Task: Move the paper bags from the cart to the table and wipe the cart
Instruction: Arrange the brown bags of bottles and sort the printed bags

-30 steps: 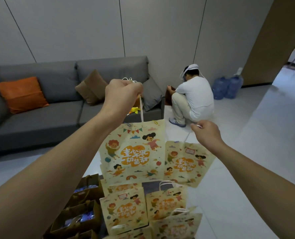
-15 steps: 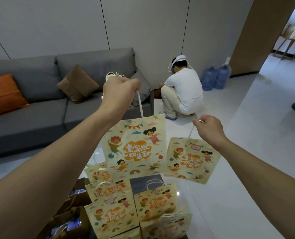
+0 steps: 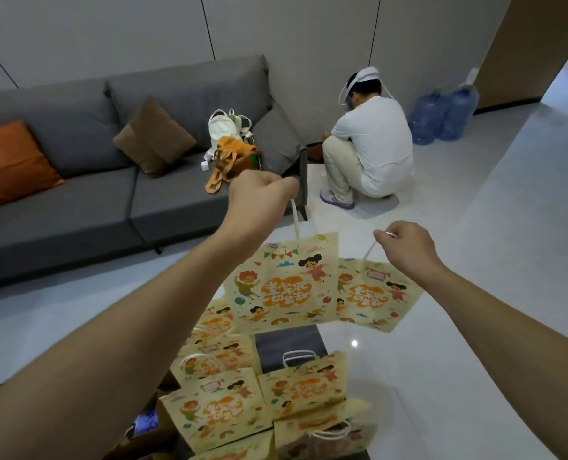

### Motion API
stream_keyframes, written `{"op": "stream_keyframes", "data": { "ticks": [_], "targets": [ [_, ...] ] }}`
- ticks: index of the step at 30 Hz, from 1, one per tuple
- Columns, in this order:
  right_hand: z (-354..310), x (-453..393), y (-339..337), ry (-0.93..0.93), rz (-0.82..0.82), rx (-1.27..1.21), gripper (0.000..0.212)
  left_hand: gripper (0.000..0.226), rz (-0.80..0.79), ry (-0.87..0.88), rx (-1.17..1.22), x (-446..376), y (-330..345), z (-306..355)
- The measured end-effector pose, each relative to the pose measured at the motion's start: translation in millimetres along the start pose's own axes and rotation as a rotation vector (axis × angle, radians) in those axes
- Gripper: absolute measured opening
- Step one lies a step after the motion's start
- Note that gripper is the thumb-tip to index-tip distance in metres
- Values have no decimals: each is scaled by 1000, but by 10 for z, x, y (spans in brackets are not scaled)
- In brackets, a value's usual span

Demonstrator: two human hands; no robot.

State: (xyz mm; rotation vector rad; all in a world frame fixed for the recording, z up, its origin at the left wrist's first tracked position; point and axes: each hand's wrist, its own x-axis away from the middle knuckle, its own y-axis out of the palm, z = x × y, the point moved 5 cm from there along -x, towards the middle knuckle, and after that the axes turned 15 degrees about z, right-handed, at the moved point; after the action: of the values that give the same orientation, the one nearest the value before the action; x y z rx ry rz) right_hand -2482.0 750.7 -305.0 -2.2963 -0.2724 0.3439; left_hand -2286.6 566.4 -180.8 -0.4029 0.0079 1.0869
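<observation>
**Above the cart, two printed bags hang from closed fists**

Above the cart's far edge, the left hand (image 3: 259, 194) is closed in a fist on the flat white ribbon handle of a pale yellow paper bag (image 3: 284, 283), a flat-sided rectangle printed with cartoon children and orange lettering. The right hand (image 3: 408, 249) has its grip pinched shut on the thin white handle of a second, tilted bag (image 3: 373, 295) of the same print, just beside the first; both hang clear in the air. Below them, more matching bags (image 3: 304, 383) stand crowded on the cart's dark top (image 3: 287, 345), their looped handles upright, with brown paper bags (image 3: 149, 439) at the cart's near left corner. Glossy pale floor tiles (image 3: 475, 293) surround it. Behind sits a grey fabric sofa (image 3: 77, 194) with soft square cushions.
</observation>
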Motion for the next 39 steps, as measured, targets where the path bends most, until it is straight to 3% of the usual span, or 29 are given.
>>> {"op": "stream_keyframes", "data": {
  "ticks": [19,31,39],
  "targets": [
    [-42,-431,1376,-158,-284,153,34,39,-127,-382,-173,708,740,-1908],
    [-117,-828,1422,-188,-185,217,32,35,-187,-367,-233,939,863,-2127],
    [-476,-463,1702,-349,-331,197,31,36,-277,-462,-367,1057,1054,-2353]
  ]
}}
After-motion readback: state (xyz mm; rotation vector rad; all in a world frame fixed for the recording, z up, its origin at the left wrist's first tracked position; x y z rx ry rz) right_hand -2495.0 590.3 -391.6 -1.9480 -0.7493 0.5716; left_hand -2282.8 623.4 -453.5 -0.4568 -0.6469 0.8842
